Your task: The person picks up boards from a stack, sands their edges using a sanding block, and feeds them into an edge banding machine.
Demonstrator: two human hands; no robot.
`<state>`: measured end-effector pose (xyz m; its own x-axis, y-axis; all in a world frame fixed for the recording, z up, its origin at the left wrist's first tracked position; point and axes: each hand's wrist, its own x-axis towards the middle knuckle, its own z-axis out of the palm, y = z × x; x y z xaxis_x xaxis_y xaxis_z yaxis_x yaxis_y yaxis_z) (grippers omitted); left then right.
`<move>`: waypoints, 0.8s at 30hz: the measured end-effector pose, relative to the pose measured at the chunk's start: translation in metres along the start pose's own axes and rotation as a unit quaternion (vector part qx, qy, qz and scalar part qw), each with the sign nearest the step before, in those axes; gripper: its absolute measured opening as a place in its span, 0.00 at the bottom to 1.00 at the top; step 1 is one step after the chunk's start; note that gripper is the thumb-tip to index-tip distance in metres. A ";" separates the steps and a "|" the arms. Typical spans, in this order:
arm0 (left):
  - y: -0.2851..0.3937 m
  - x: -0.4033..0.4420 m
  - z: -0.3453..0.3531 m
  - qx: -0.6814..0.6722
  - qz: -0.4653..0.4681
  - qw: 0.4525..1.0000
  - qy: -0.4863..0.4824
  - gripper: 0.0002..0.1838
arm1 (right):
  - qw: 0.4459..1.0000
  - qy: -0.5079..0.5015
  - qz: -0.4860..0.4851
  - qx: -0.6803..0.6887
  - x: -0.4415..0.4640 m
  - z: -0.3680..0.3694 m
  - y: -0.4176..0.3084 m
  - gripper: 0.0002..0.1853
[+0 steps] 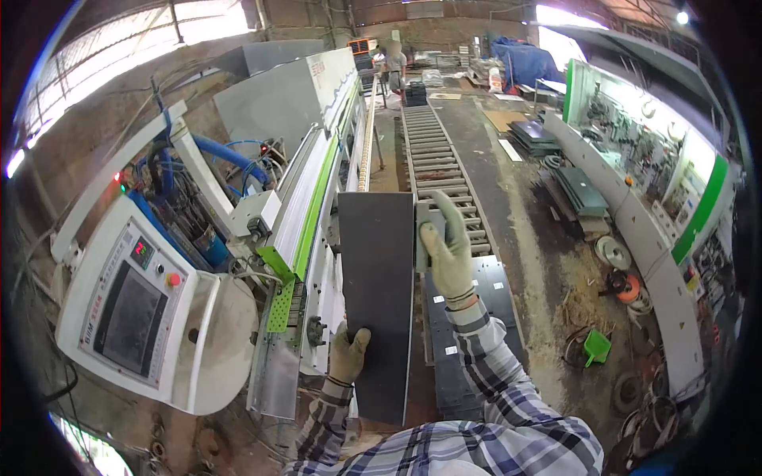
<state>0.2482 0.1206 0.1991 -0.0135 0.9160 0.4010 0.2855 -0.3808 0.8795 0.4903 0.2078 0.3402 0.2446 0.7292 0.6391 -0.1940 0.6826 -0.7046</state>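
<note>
A long dark grey panel (376,285) stands tilted in front of me, its broad face toward the camera. My left hand (348,355), in a light work glove, grips the panel's left edge near the lower end, thumb on the face. My right hand (452,266), gloved too, is closed around a small grey-green block (421,255) at the panel's upper right edge. The block's exact kind is unclear. Below my right forearm lie dark panels (460,382) with small white labels.
An edge-banding machine (317,190) with a control console (131,301) runs along the left. A roller conveyor (432,147) stretches ahead. Panel stacks (579,190), a green dustpan (597,347) and an open machine cabinet (619,182) are on the right. Another person (395,67) stands far back.
</note>
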 end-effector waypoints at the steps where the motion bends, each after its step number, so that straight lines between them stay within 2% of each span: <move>1: -0.006 -0.005 0.004 -0.006 0.057 0.998 0.027 0.37 | 1.000 0.010 -0.002 0.002 -0.003 0.003 -0.001 0.29; 4: 0.004 -0.011 0.001 0.003 0.041 0.999 -0.018 0.36 | 0.994 0.006 -0.035 -0.107 -0.017 0.007 0.000 0.27; 5: -0.007 -0.012 -0.004 0.048 0.025 0.998 -0.018 0.35 | 0.997 0.006 0.005 -0.080 -0.024 0.006 0.000 0.26; 6: -0.002 -0.010 -0.006 0.053 0.030 0.998 -0.024 0.35 | 0.998 0.005 0.043 -0.052 -0.027 0.006 -0.001 0.26; 7: 0.006 -0.013 -0.005 0.018 0.032 0.999 -0.034 0.35 | 0.998 0.011 0.041 -0.049 -0.019 0.006 -0.002 0.26; 9: 0.013 -0.015 -0.001 -0.016 0.032 0.998 -0.050 0.35 | 0.991 0.028 -0.057 -0.115 0.020 0.007 -0.006 0.25; 11: 0.016 -0.012 0.001 -0.042 0.053 0.997 -0.043 0.36 | 0.997 0.030 -0.024 -0.063 0.047 0.010 -0.012 0.23; 13: 0.013 -0.014 -0.003 -0.027 0.039 0.998 -0.036 0.36 | 1.000 0.019 0.003 -0.009 0.032 0.014 -0.004 0.22; 15: 0.001 -0.010 -0.007 -0.014 0.032 0.999 -0.024 0.36 | 0.990 -0.003 -0.084 -0.110 -0.014 0.008 0.013 0.21; 18: -0.008 -0.018 -0.005 -0.046 0.028 0.998 -0.020 0.37 | 0.985 0.007 -0.122 -0.123 -0.002 0.006 0.032 0.20; 19: 0.008 -0.019 -0.007 -0.013 0.018 0.999 -0.028 0.37 | 0.988 0.029 -0.107 -0.107 0.027 0.015 0.016 0.18; 20: 0.018 -0.015 -0.005 0.016 0.010 0.999 -0.033 0.38 | 0.988 0.005 -0.139 -0.071 0.059 0.016 0.011 0.17; 21: 0.013 -0.008 -0.004 0.016 0.004 0.999 -0.031 0.38 | 0.993 -0.003 -0.085 -0.086 0.074 0.020 -0.004 0.18; 22: 0.000 -0.002 -0.008 0.035 0.044 0.998 -0.017 0.38 | 0.993 -0.008 -0.074 -0.087 0.074 0.023 -0.003 0.18; 23: -0.007 0.000 -0.010 0.055 0.080 0.995 -0.002 0.37 | 0.999 -0.027 -0.018 -0.036 0.068 0.027 0.001 0.19; 24: 0.004 0.003 -0.009 0.065 0.056 0.996 0.025 0.37 | 0.998 -0.043 0.048 0.016 0.051 0.030 0.011 0.20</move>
<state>0.2411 0.1203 0.2064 -0.0205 0.8597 0.5105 0.4102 -0.4584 0.7884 0.4720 0.2538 0.3747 0.1422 0.7913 0.5947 -0.2424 0.6103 -0.7542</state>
